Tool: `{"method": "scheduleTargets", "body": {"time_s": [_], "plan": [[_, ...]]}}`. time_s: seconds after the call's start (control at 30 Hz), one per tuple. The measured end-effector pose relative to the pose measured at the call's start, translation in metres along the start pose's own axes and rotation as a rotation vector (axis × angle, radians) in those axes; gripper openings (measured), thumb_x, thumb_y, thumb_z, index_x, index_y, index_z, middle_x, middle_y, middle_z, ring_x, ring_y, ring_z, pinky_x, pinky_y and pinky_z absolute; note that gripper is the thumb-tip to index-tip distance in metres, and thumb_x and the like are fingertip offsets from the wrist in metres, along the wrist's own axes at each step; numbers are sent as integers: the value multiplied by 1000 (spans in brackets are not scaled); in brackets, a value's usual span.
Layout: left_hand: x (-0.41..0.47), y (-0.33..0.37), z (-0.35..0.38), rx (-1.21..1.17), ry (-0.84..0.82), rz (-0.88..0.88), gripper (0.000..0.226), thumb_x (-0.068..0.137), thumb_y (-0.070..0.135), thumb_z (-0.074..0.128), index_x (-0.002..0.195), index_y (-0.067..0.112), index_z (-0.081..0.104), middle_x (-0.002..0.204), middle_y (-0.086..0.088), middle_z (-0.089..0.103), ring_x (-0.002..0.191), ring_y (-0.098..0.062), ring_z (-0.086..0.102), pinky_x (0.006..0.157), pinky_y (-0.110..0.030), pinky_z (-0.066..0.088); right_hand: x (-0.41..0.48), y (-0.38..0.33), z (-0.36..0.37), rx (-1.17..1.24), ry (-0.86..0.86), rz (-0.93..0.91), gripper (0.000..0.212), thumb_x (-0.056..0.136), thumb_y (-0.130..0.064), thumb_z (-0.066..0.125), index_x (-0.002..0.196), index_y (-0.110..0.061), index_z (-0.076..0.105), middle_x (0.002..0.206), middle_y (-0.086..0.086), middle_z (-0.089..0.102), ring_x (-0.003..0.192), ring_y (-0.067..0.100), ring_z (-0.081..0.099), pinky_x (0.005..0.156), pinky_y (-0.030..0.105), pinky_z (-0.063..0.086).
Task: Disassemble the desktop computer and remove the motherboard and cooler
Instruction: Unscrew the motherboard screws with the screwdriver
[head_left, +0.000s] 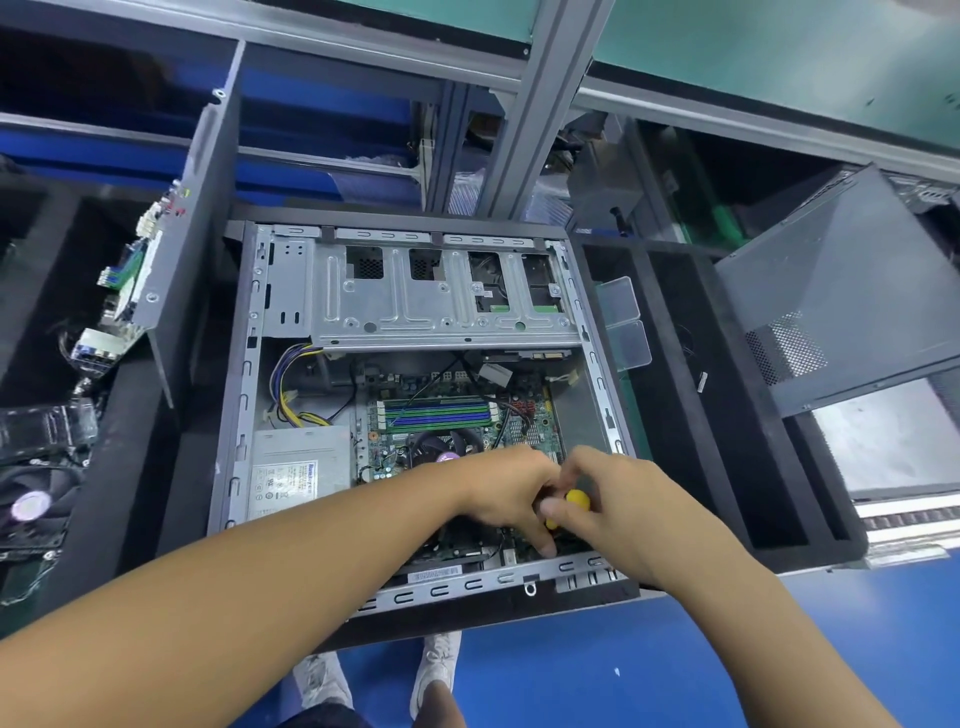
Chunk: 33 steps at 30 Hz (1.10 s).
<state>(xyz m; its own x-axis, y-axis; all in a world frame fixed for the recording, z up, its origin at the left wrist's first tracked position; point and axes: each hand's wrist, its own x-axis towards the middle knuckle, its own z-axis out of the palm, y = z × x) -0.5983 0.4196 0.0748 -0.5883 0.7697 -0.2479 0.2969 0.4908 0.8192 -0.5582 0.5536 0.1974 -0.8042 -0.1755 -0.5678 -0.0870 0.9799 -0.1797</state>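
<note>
Yellow screwdriver (576, 500) in left hand (511, 488), right hand (618, 514)

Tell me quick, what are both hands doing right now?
Left hand: holds the yellow screwdriver low down.
Right hand: pinches the top of its handle.

Nearer than the grip lies a blue floor (571, 675) (smooth, evenly lit). Black foam-lined compartments (670, 395) spread left and right of the grip. Beyond it a grey aluminium post (535, 104) rises to a green shelf (779, 52), with blue panels (322, 98) in shadow farther left.
</note>
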Motion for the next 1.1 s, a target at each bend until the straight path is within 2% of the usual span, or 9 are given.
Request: {"method": "scheduleTargets", "body": {"time_s": [0.17, 0.23, 0.37, 0.53, 0.73, 0.83, 0.9, 0.97, 1.1], "plan": [[-1, -1, -4, -19, -30, 11, 37, 72, 29, 87, 96, 11, 65, 87, -1, 69, 81, -18, 63, 74, -34, 50, 0, 1, 7, -44, 43, 23, 18, 99, -40, 52, 93, -25, 44, 89, 0, 54, 67, 14, 47, 50, 24, 30], [-1, -4, -7, -47, -57, -2, 29, 77, 28, 84, 96, 12, 68, 89, -1, 70, 82, -17, 64, 76, -34, 52, 0, 1, 4, -44, 15, -23, 5, 97, -28, 54, 98, -26, 49, 97, -1, 52, 78, 16, 47, 60, 27, 37], [0, -2, -4, -28, -12, -6, 28, 75, 31, 85, 90, 12, 70, 85, -3, 70, 73, -15, 59, 67, -30, 46, 1, 4, 1, 8, -61, -51, 20, 91, -16, 59, 99, -34, 54, 101, -4, 44, 87, 19, 51, 77, 33, 48], [-1, -1, 4, -9, 36, 39, 36, 75, 30, 85, 93, 14, 57, 69, 13, 54, 62, 5, 51, 59, -17, 38, 3, 4, 7, 34, 58, 53, 31, 91, -55, 59, 98, -27, 48, 85, -10, 48, 76, 15, 51, 55, 25, 35], [-2, -3, -3, -61, -3, 33, 37, 75, 31, 85, 104, 17, 66, 91, 4, 69, 85, -10, 62, 77, -28, 49, 6, 4, 11, -45, 62, 27, 14, 98, -36, 52, 96, -27, 43, 81, -7, 47, 64, 10, 46, 48, 24, 29], [0, -6, -4, -59, -13, 9, 22, 76, 31, 85, 81, 25, 64, 80, 10, 67, 70, 0, 58, 64, -20, 43, 5, 4, 6, -17, 3, -30, 11, 94, -23, 56, 97, -31, 49, 94, -5, 48, 75, 12, 48, 57, 24, 39], [1, -5, -1, -31, 28, 4, 28, 72, 34, 87, 74, 30, 60, 78, 6, 67, 66, -6, 55, 60, -24, 43, 5, 4, 5, 15, -47, -37, 16, 92, -21, 60, 97, -33, 52, 98, -6, 45, 81, 15, 52, 69, 30, 47], [3, -3, 3, -17, 52, 7, 32, 70, 37, 87, 80, 25, 60, 81, 1, 68, 70, -14, 56, 68, -32, 48, 5, 3, 5, 35, -39, -22, 14, 91, -31, 63, 99, -31, 52, 98, -6, 45, 83, 16, 53, 72, 32, 48], [1, -2, 5, -29, 56, 54, 39, 70, 35, 87, 92, 23, 57, 78, 9, 62, 70, -6, 53, 68, -27, 45, 7, 2, 12, -63, 64, 82, 33, 96, -55, 51, 94, -24, 41, 80, -6, 46, 73, 20, 51, 56, 31, 36]]}}
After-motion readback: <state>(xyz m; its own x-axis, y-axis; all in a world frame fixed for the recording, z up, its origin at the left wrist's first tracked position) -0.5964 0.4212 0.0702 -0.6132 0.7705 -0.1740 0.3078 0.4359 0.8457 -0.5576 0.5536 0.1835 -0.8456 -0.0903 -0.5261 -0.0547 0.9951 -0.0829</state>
